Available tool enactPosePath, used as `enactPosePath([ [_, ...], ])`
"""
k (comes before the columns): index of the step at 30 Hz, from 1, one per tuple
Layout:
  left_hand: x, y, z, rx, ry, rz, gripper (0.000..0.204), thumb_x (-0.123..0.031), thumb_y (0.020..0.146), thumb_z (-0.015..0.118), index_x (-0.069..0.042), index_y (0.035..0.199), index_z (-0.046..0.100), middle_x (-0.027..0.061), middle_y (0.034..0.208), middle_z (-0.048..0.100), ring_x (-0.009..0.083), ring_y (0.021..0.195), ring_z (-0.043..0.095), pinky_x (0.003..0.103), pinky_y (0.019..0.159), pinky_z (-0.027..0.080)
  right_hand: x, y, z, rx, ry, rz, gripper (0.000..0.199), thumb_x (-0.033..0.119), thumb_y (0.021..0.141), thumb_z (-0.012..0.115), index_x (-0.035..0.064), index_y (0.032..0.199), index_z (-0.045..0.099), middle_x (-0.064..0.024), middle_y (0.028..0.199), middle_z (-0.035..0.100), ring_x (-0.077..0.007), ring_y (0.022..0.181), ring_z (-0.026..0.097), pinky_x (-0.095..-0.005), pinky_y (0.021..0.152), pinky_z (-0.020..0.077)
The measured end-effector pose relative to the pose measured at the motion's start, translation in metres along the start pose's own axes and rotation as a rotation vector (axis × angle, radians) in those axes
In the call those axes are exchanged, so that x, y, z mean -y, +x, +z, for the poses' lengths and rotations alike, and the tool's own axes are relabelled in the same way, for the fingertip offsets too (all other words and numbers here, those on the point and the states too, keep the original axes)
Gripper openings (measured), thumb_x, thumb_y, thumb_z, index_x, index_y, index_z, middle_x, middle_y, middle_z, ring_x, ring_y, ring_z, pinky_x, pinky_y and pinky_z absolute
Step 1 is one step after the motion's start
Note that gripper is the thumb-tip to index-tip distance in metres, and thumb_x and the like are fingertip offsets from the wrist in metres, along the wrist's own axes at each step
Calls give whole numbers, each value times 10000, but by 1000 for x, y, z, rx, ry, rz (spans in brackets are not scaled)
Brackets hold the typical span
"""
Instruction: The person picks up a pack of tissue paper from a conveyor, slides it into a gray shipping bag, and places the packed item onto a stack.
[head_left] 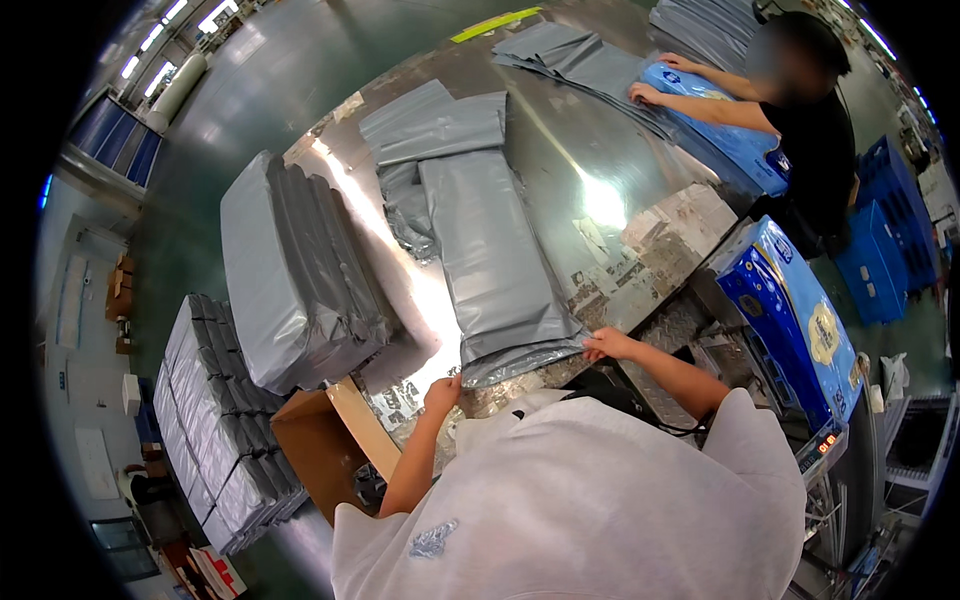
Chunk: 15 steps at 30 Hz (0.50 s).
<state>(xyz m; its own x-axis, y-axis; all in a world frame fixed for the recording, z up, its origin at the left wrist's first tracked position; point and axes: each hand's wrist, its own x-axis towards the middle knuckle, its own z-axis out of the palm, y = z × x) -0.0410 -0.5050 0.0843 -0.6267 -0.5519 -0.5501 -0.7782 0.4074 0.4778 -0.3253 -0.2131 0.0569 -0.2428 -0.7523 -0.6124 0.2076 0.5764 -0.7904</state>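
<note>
Head view: pinching the two near corners of a grey bag (pixel 490 250) with left grip (pixel 443 390) and right grip (pixel 607 344), resting it lengthwise on the tabletop (pixel 548 165), right of a grey stack (pixel 285 280).

Table top (pixel 550 190): metal by look; smooth, glossy, mirror-like streaks of light.
Worn patch, right edge (pixel 680 225): rough, mostly matt, flaking; paper or tape residue, cannot tell which.
Grey bag, near edge (pixel 490 250): plastic film; smooth, soft sheen, crinkled toward near end.
Bag stack, left edge (pixel 270 280): plastic; satin on top, puckered along side.
Tied bundle, beyond left edge (pixel 205 430): plastic; shiny, wrinkled.
Carton, near-left corner (pixel 310 430): cardboard; matt.
Blue pack, beyond right edge (pixel 790 320): printed plastic wrap; glossy.
Shirt (pixel 600 480): cloth; matt.
Floor (pixel 250 100): smooth, reflective.
</note>
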Motion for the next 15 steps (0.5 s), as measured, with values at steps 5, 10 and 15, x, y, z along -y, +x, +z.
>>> enactPosePath([
  [5,-90,-14,15,-195,-40,478,210,-276,797,498,-79,779,568,111,675,562,299,611,540,363,559,422,6,-4,19,29,-26,-164,217,169,852,434,-4,863,564,-82,774,619,-105,638,573,-215,573,456],
  [10,-172,9,55,-103,-68,985,234,-140,708,598,-80,911,496,98,791,523,261,704,537,327,602,428,20,5,31,40,-58,-180,228,167,857,406,-1,875,560,-70,783,614,-124,674,587,-226,600,458],
  [15,-183,20,71,-118,11,1055,165,-152,662,612,-73,772,517,85,799,510,288,740,516,345,617,416,42,-3,33,105,138,-118,179,156,830,447,11,836,552,-79,801,613,-137,719,604,-201,581,432],
])
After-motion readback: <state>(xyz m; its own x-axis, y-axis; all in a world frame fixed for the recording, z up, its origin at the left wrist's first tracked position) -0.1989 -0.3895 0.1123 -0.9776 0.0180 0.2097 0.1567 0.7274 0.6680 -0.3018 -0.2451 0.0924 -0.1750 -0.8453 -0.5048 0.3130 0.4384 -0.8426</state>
